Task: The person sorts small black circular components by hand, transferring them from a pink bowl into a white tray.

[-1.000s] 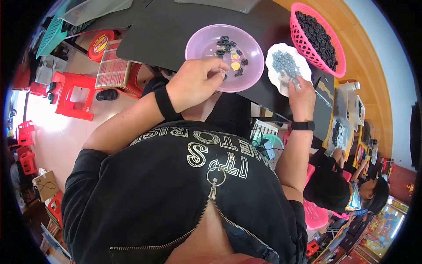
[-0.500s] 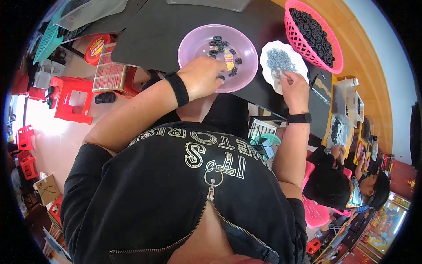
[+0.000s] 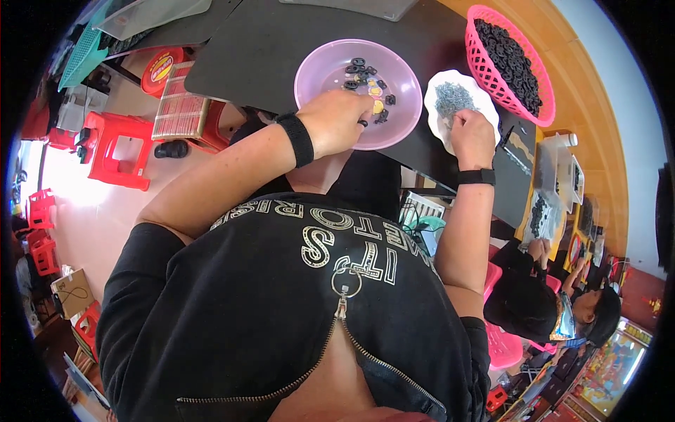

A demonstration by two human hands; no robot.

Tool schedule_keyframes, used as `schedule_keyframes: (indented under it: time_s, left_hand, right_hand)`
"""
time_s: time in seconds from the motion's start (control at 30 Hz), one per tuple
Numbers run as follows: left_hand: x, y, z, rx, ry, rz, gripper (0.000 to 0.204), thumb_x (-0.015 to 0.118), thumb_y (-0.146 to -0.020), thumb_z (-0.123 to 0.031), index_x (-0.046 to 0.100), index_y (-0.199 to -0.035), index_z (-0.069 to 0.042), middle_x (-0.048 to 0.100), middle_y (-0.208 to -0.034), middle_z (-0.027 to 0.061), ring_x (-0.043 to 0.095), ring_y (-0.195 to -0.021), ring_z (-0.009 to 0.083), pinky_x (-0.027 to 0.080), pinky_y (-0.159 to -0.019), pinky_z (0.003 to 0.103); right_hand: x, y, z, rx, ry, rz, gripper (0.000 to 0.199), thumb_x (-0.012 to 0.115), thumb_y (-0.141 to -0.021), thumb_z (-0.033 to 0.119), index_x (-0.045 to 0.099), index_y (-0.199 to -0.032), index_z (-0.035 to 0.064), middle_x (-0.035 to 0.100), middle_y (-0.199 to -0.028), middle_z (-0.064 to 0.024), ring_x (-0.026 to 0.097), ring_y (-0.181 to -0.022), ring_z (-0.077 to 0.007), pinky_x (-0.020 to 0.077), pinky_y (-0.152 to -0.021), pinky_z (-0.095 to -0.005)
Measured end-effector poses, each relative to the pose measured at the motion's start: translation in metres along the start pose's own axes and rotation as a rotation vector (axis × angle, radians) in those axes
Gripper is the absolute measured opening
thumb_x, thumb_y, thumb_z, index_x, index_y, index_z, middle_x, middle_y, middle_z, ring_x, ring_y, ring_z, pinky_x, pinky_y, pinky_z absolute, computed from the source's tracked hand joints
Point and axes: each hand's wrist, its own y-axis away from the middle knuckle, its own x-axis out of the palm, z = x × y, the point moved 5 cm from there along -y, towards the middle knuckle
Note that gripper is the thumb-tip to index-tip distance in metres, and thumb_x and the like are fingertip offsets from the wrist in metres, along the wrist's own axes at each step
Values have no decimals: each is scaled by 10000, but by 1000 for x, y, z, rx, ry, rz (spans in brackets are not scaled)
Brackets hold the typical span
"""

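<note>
My left hand (image 3: 336,119) is closed over the near left side of a pink plastic basin (image 3: 404,116). A small black part (image 3: 363,123) shows by its fingers and looks gripped there. Several black parts (image 3: 358,68) and a few small yellow pieces (image 3: 377,107) lie inside the basin. On the right, my right hand (image 3: 472,137) pinches down at a white scalloped dish (image 3: 485,102). A heap of small silvery metal pieces (image 3: 450,97), too small to name, fills that dish. Whatever sits between the right fingertips is hidden.
A pink lattice basket (image 3: 479,70) full of black parts (image 3: 510,70) stands at the far right of the dark table (image 3: 246,63). Another person (image 3: 524,302) sits to the right beside clear bins (image 3: 555,169). Red stools (image 3: 119,151) stand on the floor at left.
My right fingers have come together lower in the metal pieces. My left hand stays at the basin with the black part by its fingers. The whole view has shifted slightly.
</note>
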Motion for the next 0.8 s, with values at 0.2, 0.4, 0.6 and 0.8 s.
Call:
schedule_keyframes:
  time_s: [0.2, 0.4, 0.6, 0.8]
  left_hand:
    - [-16, 3, -5, -77, 150, -79, 199, 577, -776, -41, 586, -974, -46, 583, -711, 121, 596, -651, 233, 468, -601, 342]
    - [-28, 4, 8, -50, 187, -158, 217, 543, -793, 4, 597, -1001, -28, 609, -744, 123, 600, -664, 176, 486, -635, 298]
    - [-25, 7, 16, -109, 132, -80, 237, 562, -778, -5, 594, -1013, -11, 619, -786, 150, 626, -739, 225, 490, -686, 299]
    - [-40, 0, 14, -69, -117, -133, 281, 562, -764, -52, 585, -1042, -18, 613, -899, 188, 607, -813, 324, 489, -741, 371]
  right_hand:
    - [3, 2, -6, -9, -62, -39, 131, 561, -764, 142, 651, -758, 48, 619, -800, -162, 592, -772, -339, 474, -694, -411]
    - [4, -1, -3, -16, -65, -8, 116, 570, -765, 137, 636, -738, 46, 615, -801, -157, 591, -768, -332, 475, -694, -406]
    - [5, 0, -4, -1, -92, -9, 105, 554, -762, 114, 631, -769, 44, 610, -795, -164, 588, -771, -337, 473, -692, -410]
    - [4, 7, -1, -19, -220, -9, 119, 566, -762, 114, 642, -819, 42, 611, -812, -167, 588, -789, -336, 469, -711, -402]
